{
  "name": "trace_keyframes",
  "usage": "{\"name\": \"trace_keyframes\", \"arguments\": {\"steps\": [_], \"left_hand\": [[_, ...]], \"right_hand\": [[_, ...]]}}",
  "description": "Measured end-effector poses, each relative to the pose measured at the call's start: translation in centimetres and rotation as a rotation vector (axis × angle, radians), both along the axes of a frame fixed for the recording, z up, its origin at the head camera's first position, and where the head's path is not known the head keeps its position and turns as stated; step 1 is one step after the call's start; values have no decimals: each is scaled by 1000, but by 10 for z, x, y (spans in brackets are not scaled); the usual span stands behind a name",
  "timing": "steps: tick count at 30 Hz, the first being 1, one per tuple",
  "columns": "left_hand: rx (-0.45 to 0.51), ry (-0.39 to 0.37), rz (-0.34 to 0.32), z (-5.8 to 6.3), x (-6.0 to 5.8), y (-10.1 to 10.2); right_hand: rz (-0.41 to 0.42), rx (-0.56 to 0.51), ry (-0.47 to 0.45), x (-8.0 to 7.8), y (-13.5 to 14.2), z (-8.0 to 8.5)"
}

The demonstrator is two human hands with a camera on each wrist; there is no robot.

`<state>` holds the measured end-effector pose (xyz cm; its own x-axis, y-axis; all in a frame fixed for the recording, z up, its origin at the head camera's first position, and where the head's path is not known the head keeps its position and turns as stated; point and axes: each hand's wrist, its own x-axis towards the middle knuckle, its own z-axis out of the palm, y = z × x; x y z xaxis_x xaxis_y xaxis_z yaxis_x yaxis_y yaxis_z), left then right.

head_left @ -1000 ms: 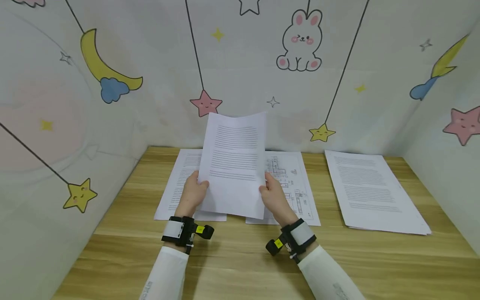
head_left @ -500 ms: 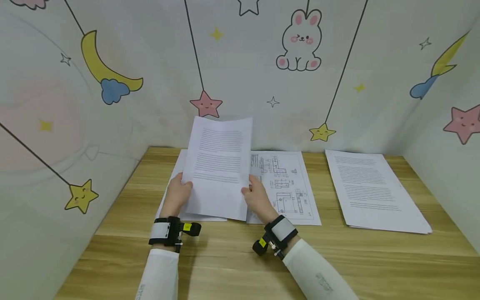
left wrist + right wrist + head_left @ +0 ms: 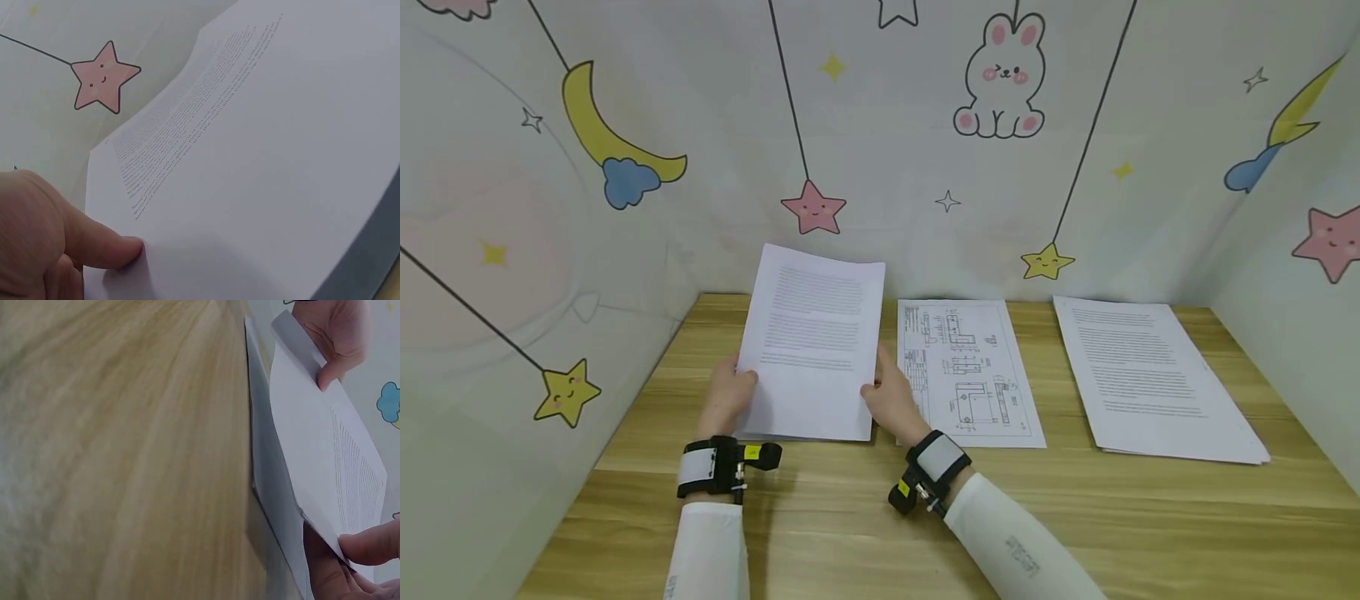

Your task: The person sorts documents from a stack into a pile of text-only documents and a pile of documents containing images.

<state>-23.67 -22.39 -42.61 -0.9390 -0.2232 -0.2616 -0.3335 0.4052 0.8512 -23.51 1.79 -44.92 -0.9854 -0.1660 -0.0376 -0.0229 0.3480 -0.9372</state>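
Note:
A printed sheet of paper (image 3: 820,400) is held up and tilted, its far edge raised toward the back wall. My left hand (image 3: 726,398) pinches its left edge, thumb on the printed face; the left wrist view shows this thumb (image 3: 103,247) pressing the page. On the opposite edge, my right hand (image 3: 893,404) grips with the thumb on top and fingers underneath. Beneath it, in the right wrist view, another paper (image 3: 269,456) lies on the table with a gap between the two. From the head view the held sheet hides nearly all of that lower paper.
Just right of the held sheet lies a page of technical drawings (image 3: 970,375), partly overlapped by my right hand. A stack of printed pages (image 3: 1150,375) rests farther right. The wooden table (image 3: 835,517) meets a decorated wall (image 3: 910,150) at the back.
Both hands have carried the printed sheet left and lower, from between the two papers to over the left one. The drawing page has come into fuller view.

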Motion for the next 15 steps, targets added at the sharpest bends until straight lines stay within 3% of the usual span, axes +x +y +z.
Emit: {"name": "trace_keyframes", "arguments": {"steps": [10,15], "left_hand": [[-99,35,24,-7,1,-7],[-120,31,44,-8,2,-7]], "right_hand": [[29,164,71,1,-6,-12],[93,245,135,3,-10,-11]]}}
